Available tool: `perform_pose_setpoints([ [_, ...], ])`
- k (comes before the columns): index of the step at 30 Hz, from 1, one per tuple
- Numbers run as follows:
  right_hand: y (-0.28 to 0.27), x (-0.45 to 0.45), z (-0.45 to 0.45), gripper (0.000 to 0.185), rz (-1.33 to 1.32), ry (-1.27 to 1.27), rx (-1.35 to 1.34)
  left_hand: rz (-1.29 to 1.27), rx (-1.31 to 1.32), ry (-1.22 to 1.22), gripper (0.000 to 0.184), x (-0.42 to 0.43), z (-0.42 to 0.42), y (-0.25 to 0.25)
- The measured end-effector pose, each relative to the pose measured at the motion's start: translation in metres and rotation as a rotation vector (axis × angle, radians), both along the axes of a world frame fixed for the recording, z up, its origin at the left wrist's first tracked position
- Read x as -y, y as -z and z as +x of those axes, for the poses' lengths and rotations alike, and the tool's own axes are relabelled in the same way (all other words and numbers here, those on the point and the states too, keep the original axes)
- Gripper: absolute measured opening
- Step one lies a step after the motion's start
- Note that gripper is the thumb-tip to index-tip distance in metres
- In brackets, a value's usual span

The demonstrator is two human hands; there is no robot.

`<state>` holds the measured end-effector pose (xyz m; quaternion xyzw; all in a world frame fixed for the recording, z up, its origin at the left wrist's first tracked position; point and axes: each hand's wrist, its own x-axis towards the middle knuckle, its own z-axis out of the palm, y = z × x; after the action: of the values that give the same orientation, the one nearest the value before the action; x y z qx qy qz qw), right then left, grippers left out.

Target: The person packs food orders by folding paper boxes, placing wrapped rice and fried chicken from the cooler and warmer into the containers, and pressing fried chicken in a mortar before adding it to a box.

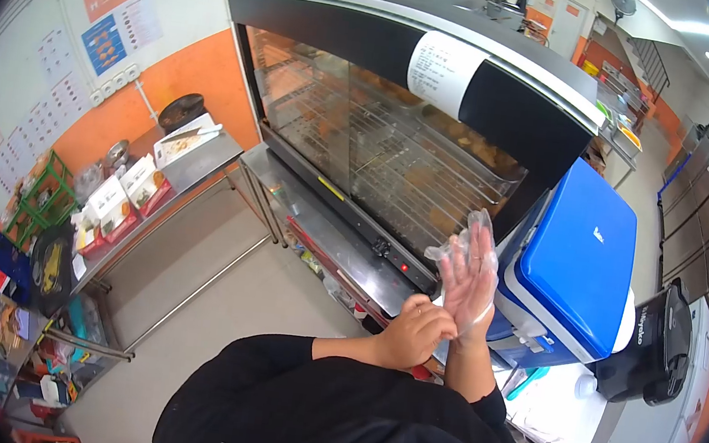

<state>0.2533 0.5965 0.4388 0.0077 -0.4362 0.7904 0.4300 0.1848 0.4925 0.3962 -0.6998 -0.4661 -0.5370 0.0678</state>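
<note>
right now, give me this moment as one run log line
right hand: open, in clear glove | left hand: bare, curled at glove cuff | ahead: glass-fronted cabinet | right side: blue cooler

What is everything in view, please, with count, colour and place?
glass cabinet: 1, black, centre
printed paper: 1, white, cabinet front
cooler box: 1, blue, right of cabinet
lidded appliance: 1, black, far right
metal table: 1, grey, left
boxes: several, red/white, on metal table
round vessel: 1, dark, upper left
crates: count unclear, green, left
posters: several, mixed, upper left
small clutter: many, mixed, lower left
glove: 1, clear, before cabinet
shirt: 1, black, bottom
left hand: 1, bare, at glove's cuff
right hand: 1, gloved, raised before cabinet
</note>
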Motion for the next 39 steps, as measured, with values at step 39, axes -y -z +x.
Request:
perform_pose_setpoints([
  [39,0.006,0.021,0.044,0.089,-0.086,-0.428,0.202,-0.459,0.617,0.138,0.013,0.01,-0.079,-0.01],
])
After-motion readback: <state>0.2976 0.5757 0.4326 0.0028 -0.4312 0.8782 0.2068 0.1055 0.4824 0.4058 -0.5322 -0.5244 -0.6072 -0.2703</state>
